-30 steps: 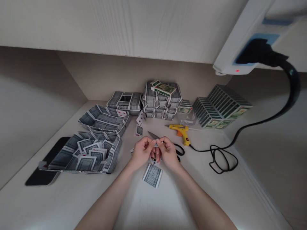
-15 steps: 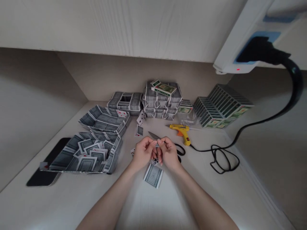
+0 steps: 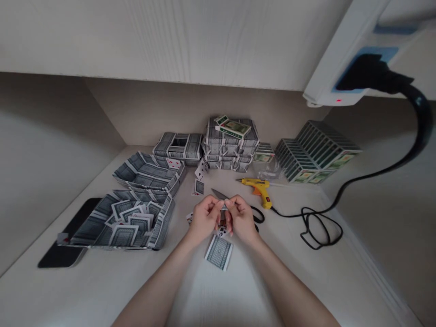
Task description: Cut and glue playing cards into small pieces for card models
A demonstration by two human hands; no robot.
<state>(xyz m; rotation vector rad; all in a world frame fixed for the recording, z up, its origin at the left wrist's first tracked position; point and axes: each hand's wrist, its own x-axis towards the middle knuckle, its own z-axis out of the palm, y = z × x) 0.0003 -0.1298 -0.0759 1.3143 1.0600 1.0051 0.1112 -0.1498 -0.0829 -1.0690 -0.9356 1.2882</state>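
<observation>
My left hand and my right hand meet at the middle of the table. Both are closed, thumbs and fingertips pinching a small playing card between them, of which only a narrow patterned strip shows. Just below the fingers a face-up card is partly covered. Nearer to me a playing card lies back up. Scissors lie behind my hands; a blade tip and a black handle stick out on either side. By my left hand the edge of another card shows.
On the left stand an open box made of cards holding loose cards, another open box and a black phone. Card-built boxes are stacked behind. A yellow glue gun, its looping cord and card packs are at right.
The fingers have shifted slightly, so more of the face-up card beneath them shows. Both hands keep their pinch. The whole view has moved a little.
</observation>
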